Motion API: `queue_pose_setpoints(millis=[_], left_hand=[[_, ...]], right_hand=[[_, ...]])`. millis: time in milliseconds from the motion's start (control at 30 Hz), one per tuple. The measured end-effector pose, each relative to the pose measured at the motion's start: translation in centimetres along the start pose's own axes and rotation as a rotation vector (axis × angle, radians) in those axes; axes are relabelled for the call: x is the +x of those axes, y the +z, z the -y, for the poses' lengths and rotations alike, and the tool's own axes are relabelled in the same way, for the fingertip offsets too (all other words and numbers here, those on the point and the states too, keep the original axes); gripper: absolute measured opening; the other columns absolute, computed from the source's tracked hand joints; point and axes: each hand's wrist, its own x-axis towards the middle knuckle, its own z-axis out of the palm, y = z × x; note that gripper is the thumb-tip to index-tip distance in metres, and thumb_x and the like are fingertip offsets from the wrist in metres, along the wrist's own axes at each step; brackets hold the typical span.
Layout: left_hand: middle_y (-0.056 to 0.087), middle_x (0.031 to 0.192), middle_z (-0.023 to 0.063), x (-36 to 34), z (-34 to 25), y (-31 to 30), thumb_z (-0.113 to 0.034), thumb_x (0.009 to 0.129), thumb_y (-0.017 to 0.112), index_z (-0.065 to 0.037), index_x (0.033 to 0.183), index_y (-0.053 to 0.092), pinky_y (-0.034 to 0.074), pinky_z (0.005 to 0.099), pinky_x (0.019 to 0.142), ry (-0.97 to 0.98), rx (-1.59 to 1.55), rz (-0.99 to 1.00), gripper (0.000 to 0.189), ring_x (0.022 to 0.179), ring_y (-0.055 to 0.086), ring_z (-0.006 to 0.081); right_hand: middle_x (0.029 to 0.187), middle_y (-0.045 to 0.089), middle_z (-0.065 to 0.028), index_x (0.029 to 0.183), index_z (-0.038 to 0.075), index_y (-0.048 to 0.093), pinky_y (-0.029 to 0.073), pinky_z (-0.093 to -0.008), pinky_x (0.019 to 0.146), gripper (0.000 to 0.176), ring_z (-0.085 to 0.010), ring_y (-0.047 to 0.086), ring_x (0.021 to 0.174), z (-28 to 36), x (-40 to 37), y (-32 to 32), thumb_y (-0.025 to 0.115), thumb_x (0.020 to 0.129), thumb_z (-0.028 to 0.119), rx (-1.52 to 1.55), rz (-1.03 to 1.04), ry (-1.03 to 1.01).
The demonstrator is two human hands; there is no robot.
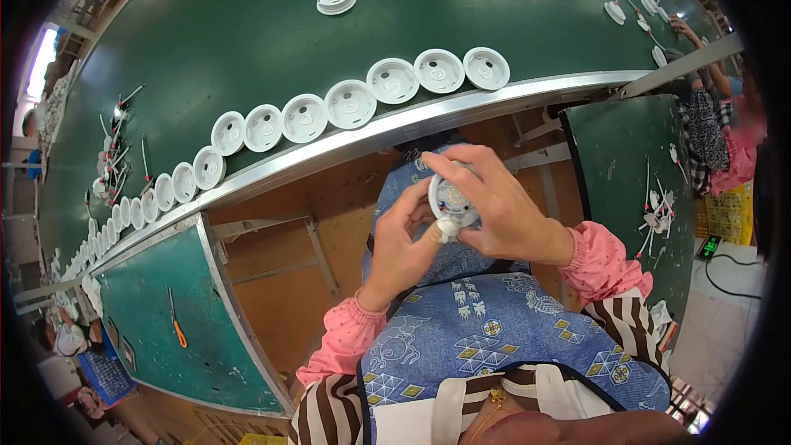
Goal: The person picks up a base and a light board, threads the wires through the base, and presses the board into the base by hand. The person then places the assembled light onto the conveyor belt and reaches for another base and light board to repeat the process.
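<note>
Above my lap, both hands hold a white round plastic housing [471, 216] with small parts visible inside its rim. My left hand [400, 243] grips its left side, fingers curled behind and thumb at the lower edge. A small white piece [448, 228] shows at that thumb's tip; whether it is a wrap or a part, I cannot tell. My right hand [515, 210] is closed round the upper and right side of the housing, its fingers covering part of the opening. A long row of similar white round housings [350, 104] lines the near edge of the green table.
The green table [247, 41] has a metal front edge. A white disc with a cable [336, 0] stands on it, and wired parts [107, 165] lie at left. Orange-handled scissors [178, 330] rest on the left side table. More wired parts [657, 213] and a person [725, 128] are at right.
</note>
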Motion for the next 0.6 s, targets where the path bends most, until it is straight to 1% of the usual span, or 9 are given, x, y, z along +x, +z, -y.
queue_pose_setpoints(millis=[67,133,233,267,367,400,467,500,600], left_hand=[[0.062,0.132,0.0135,0.0,0.0,-0.2,-0.007,0.095,0.073,0.008,0.146,0.044,0.054,0.0334,0.099,0.025,-0.244,-0.03,0.061,0.12,0.063,0.0219],[0.06,0.134,0.0146,-0.1,0.0,-0.7,-0.008,0.096,0.073,0.009,0.146,0.043,0.054,0.0346,0.101,-0.018,-0.213,-0.025,0.061,0.121,0.062,0.0224],[0.06,0.134,0.0152,0.2,-0.1,-0.1,-0.006,0.096,0.07,0.009,0.146,0.043,0.053,0.0342,0.101,-0.005,-0.181,-0.037,0.058,0.12,0.062,0.0214],[0.06,0.133,0.0152,0.2,-0.1,0.4,-0.004,0.097,0.069,0.009,0.145,0.043,0.053,0.0337,0.1,0.013,-0.174,-0.046,0.057,0.12,0.062,0.0208],[0.061,0.132,0.0145,0.3,0.5,1.4,0.0,0.097,0.064,0.008,0.144,0.046,0.053,0.0309,0.098,0.061,-0.05,-0.129,0.05,0.117,0.063,0.0193],[0.061,0.13,0.014,0.3,0.4,1.7,0.001,0.097,0.063,0.008,0.142,0.047,0.053,0.0302,0.097,0.076,0.026,-0.163,0.048,0.116,0.063,0.0184],[0.063,0.127,0.013,0.4,0.2,2.3,0.003,0.097,0.061,0.007,0.14,0.05,0.053,0.0286,0.096,0.107,0.181,-0.239,0.045,0.112,0.064,0.0167],[0.063,0.126,0.0132,0.5,0.2,2.5,0.004,0.096,0.059,0.007,0.138,0.051,0.054,0.0293,0.095,0.079,0.136,-0.259,0.042,0.112,0.065,0.0169],[0.065,0.122,0.0132,1.0,0.5,2.6,0.006,0.096,0.057,0.007,0.132,0.055,0.055,0.03,0.093,0.019,0.02,-0.305,0.037,0.109,0.066,0.0166]], right_hand=[[0.121,0.057,-0.0167,0.14,0.004,0.054,0.052,-0.0421,0.09,0.078,-0.0357,0.059,0.11,0.0,-0.1,-1.0,0.079,0.067,-0.003,0.036,-0.053,0.024],[0.116,0.059,-0.0169,0.129,0.003,0.062,0.054,-0.0369,0.082,0.063,-0.0305,0.064,0.103,0.5,-0.6,-1.8,0.077,0.068,-0.006,0.122,-0.119,0.146],[0.107,0.062,-0.0153,0.118,0.001,0.065,0.055,-0.0344,0.071,0.05,-0.0267,0.067,0.087,-0.4,-1.7,-0.6,0.074,0.07,-0.008,0.148,-0.179,0.194],[0.095,0.062,-0.0134,0.107,0.0,0.065,0.052,-0.0349,0.061,0.038,-0.0272,0.064,0.072,-0.3,-1.6,0.0,0.069,0.071,-0.012,0.158,-0.265,0.171],[0.089,0.057,-0.0127,0.099,0.001,0.063,0.05,-0.0392,0.057,0.029,-0.031,0.061,0.067,-1.5,-1.7,1.3,0.067,0.073,-0.011,-0.005,-0.307,0.086],[0.084,0.053,-0.0125,0.092,0.002,0.06,0.049,-0.0421,0.057,0.021,-0.0336,0.06,0.068,-1.1,-1.3,1.8,0.066,0.074,-0.009,-0.067,-0.311,0.111],[0.084,0.053,-0.0126,0.091,0.002,0.059,0.05,-0.0425,0.058,0.021,-0.0333,0.061,0.069,-1.4,-1.1,2.0,0.068,0.074,-0.007,-0.099,-0.297,0.105],[0.084,0.053,-0.0126,0.091,0.002,0.059,0.05,-0.0427,0.058,0.021,-0.0332,0.061,0.07,-1.5,-1.0,2.2,0.068,0.075,-0.007,-0.114,-0.286,0.102],[0.083,0.055,-0.014,0.093,-0.001,0.063,0.047,-0.0397,0.052,0.023,-0.0309,0.06,0.062,-1.5,-0.5,2.4,0.067,0.073,-0.013,-0.155,-0.29,0.078]])
